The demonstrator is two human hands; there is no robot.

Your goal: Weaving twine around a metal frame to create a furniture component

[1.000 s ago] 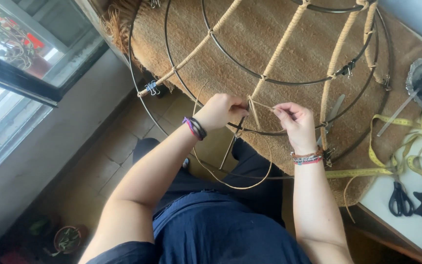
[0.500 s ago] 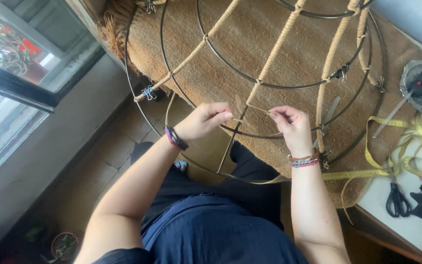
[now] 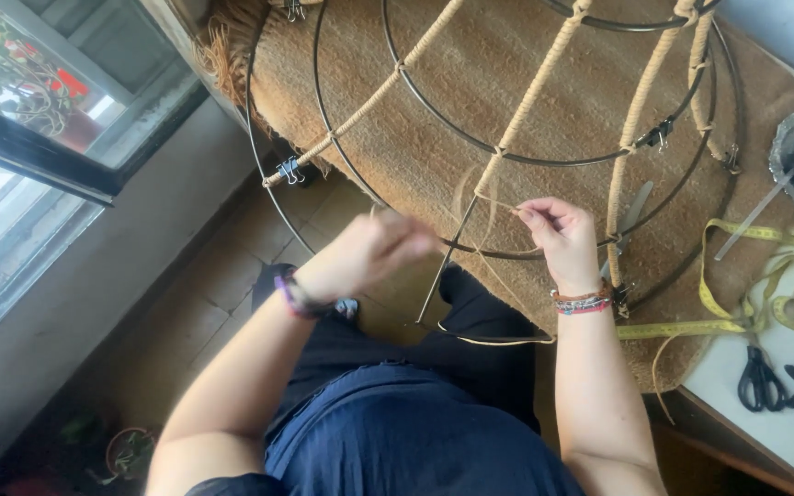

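Seen from above, a seated person in dark blue clothes works on a large wire frame [image 3: 507, 147], a dome of dark metal rings joined by upright ribs, which lies on its side across a coarse brown mat [image 3: 544, 83] spread over a table edge. The hands are apart, one on each side of a single rib [image 3: 457, 241]. The right hand [image 3: 558, 241] is closed in a pinch on a thin tan strand [image 3: 493, 207], thumb and fingertips pressed together, seemingly to keep it taut where it meets the rib. The left hand [image 3: 369, 253] is blurred with motion, just to the left of the rib; whether it grips the strand I cannot tell. Above the hands the rib is already wound in pale cord, while the stretch between the hands is bare metal, so the wrapping seems to end right where the fingers meet it. A loose tail of the strand loops down below the hands across the person's lap. Small black binder clips [image 3: 289, 171] pinch rings and ribs together, likely to keep the frame from shifting. Well to the right of the right hand, on a white tabletop [image 3: 737, 432], lie a yellow tape measure [image 3: 765, 276] and black-handled scissors [image 3: 758, 378], within reach. Far left of the left hand is a window [image 3: 20, 138].
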